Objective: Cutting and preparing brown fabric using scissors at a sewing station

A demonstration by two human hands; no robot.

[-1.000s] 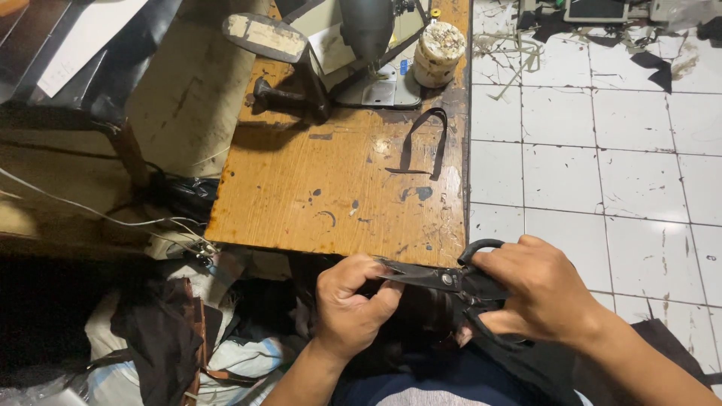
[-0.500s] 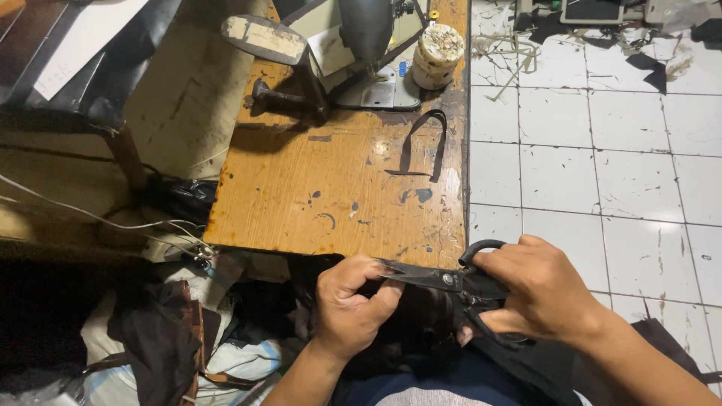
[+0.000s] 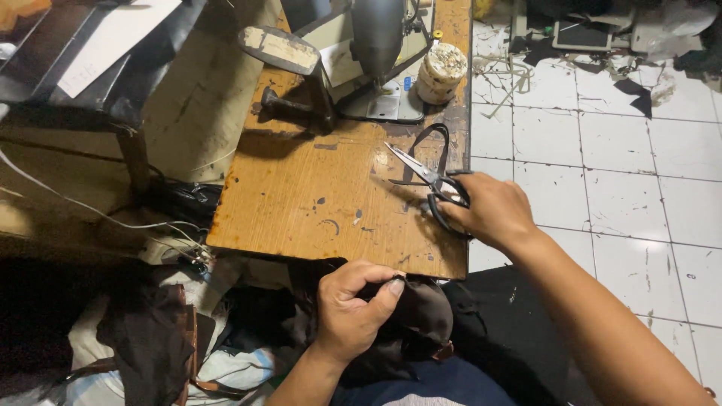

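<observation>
My right hand point(image 3: 486, 211) grips black-handled scissors point(image 3: 426, 179) over the right part of the wooden sewing table point(image 3: 301, 203), blades pointing up and left, slightly apart. A black curved strap point(image 3: 440, 143) lies on the table just beyond the blades. My left hand point(image 3: 353, 308) is closed on a piece of dark fabric point(image 3: 421, 304) in my lap, below the table's front edge.
A sewing machine point(image 3: 376, 45) stands at the back of the table beside a cream thread spool point(image 3: 441, 71). White tiled floor point(image 3: 602, 173) with scraps lies to the right. Dark cloth and bags point(image 3: 150, 338) pile at lower left; cables point(image 3: 113, 218) hang left.
My right hand has lifted the scissors from the fabric in my lap up and onto the table area. My left hand stays on the dark fabric.
</observation>
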